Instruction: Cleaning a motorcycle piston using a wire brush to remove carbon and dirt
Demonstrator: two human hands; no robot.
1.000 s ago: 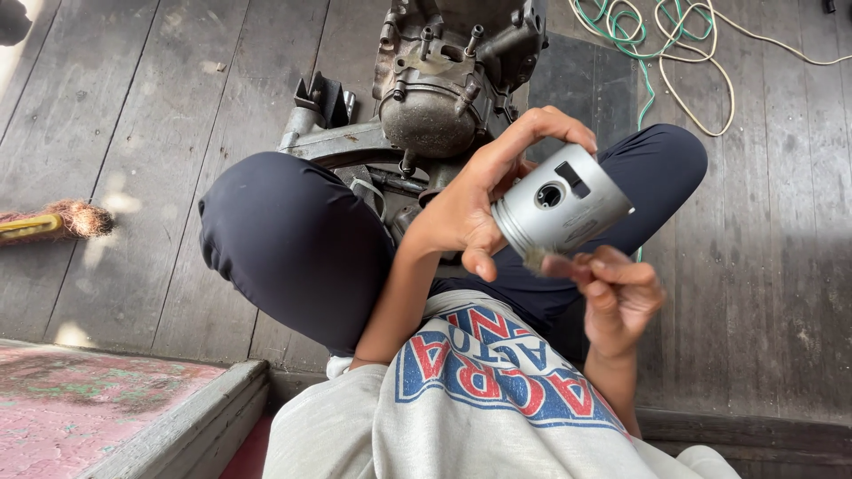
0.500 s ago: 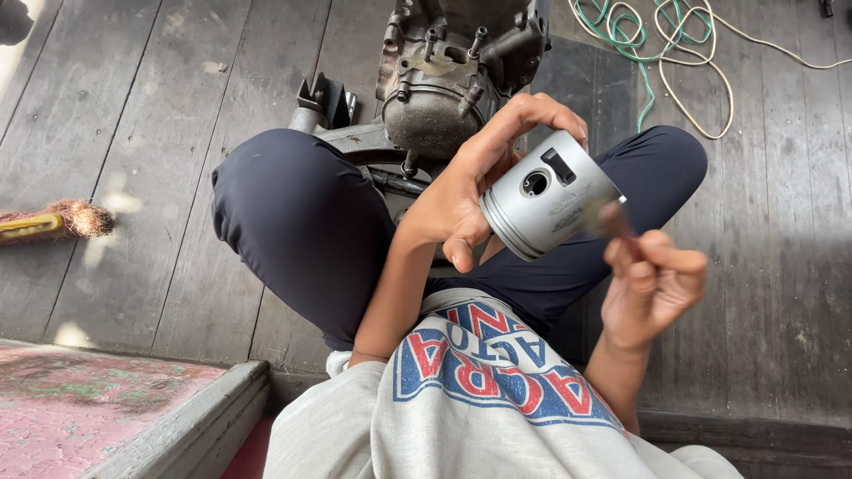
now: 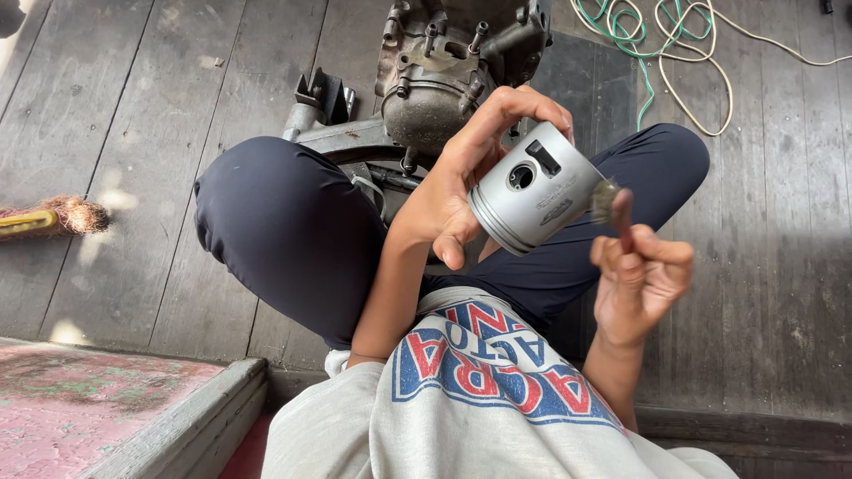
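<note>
My left hand (image 3: 461, 182) grips a silver metal piston (image 3: 535, 191), thumb under its skirt and fingers curled over the top. The piston lies tilted, its pin hole facing me. My right hand (image 3: 641, 275) is just right of and below it, fingers pinched on a small dark part (image 3: 607, 200) held against the piston's open end. I sit cross-legged in dark trousers (image 3: 293, 231) on a wooden floor, with a dirty grey engine block (image 3: 444, 71) standing right in front of my knees.
Green and cream cords (image 3: 674, 44) lie coiled on the floorboards at the upper right. A brush with a yellow handle (image 3: 53, 219) rests at the left edge. A worn pink-topped step (image 3: 115, 399) fills the lower left.
The piston has been lifted and moved right in my left hand. My right hand has risen from under the piston and now brings the small dark part to its right end.
</note>
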